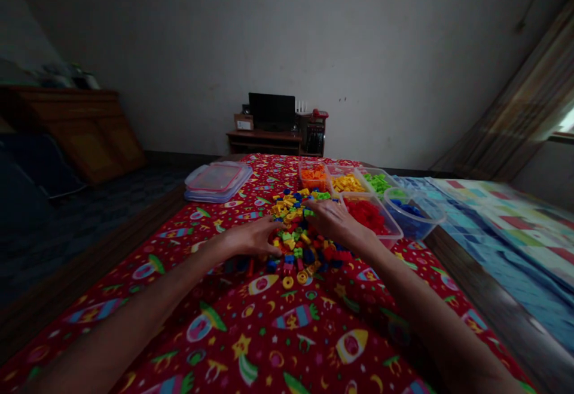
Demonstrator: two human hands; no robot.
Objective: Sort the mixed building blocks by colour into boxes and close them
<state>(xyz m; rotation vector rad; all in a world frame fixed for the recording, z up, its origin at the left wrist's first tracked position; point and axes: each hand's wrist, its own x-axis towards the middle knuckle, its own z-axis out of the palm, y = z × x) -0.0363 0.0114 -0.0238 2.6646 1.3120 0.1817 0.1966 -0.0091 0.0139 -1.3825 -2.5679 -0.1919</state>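
Head view: mixed heap of toy building bricks [293, 240] lies loose on red rocket-print cloth [278, 337], between the two hands. Left hand [256, 236] at the heap's left edge; thumb and fingers parted in a curve, released, nothing seen between them. Right hand [332, 217] over the heap's upper right, fingers bent downward; cannot tell whether they grasp a brick. To the right, clear tub of red bricks [391, 240] just beside round tub of blue bricks [431, 219]. Stacked lids [219, 177] at left, apart from the heap.
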